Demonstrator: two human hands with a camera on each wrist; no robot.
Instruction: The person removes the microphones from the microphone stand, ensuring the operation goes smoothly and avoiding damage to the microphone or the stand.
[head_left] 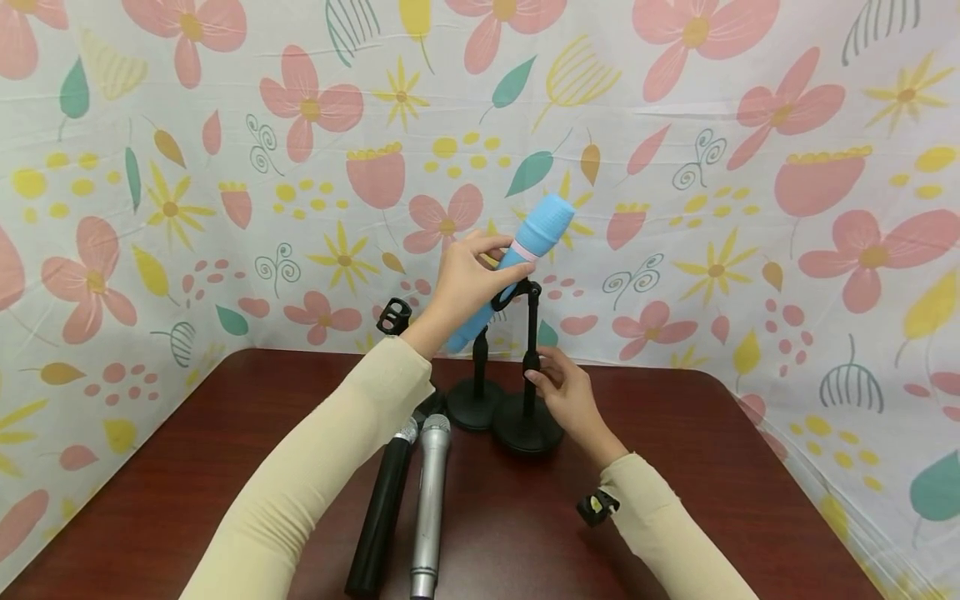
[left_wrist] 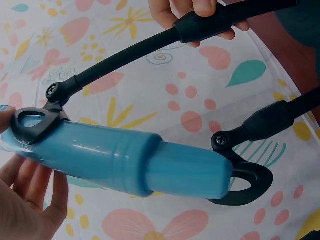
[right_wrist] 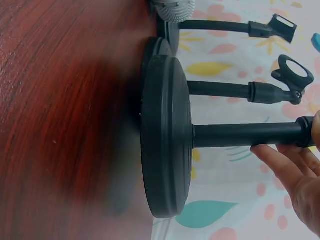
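Note:
My left hand (head_left: 463, 283) holds a light blue microphone (head_left: 546, 227) with a pink band, its head tilted up to the right. In the left wrist view, the black clip (left_wrist: 46, 131) of a desk microphone stand lies against the microphone's body, close to my fingers. How far the clip wraps round it is partly hidden. My right hand (head_left: 572, 398) grips the collar on the pole of that microphone stand (head_left: 528, 433). The right wrist view shows the pole (right_wrist: 235, 136) rising from a round black base (right_wrist: 167, 137) on the table.
A second stand (head_left: 474, 404) stands just left and behind, and a third, with a bare clip (head_left: 394, 317), sits partly behind my left arm. A black microphone (head_left: 381, 508) and a silver microphone (head_left: 430, 500) lie on the brown table (head_left: 675, 500). Behind hangs a flowered cloth (head_left: 480, 108).

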